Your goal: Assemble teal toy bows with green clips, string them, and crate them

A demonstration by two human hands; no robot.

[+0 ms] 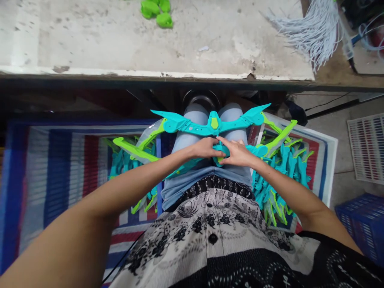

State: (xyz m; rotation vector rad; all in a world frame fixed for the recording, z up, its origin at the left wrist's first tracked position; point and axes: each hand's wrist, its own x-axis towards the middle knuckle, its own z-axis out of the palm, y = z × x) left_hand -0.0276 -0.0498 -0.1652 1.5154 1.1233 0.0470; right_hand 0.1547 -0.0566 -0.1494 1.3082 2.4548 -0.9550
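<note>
A teal toy bow [210, 124] with a green centre piece lies across my knees. Just nearer to me, a second teal and green toy bow [264, 149] rests on my lap. My left hand [204, 148] and my right hand [237, 153] meet at its middle, fingers closed around the teal centre grip. Lime green limbs [132, 149] stick out to the left and right of my hands.
Piles of teal and green bow parts [282, 176] lie in striped woven bags [66, 168] on both sides of my legs. A worn white table [150, 44] ahead carries green pieces [156, 10] and a bundle of white strings [315, 28]. A blue crate [364, 224] stands at the right.
</note>
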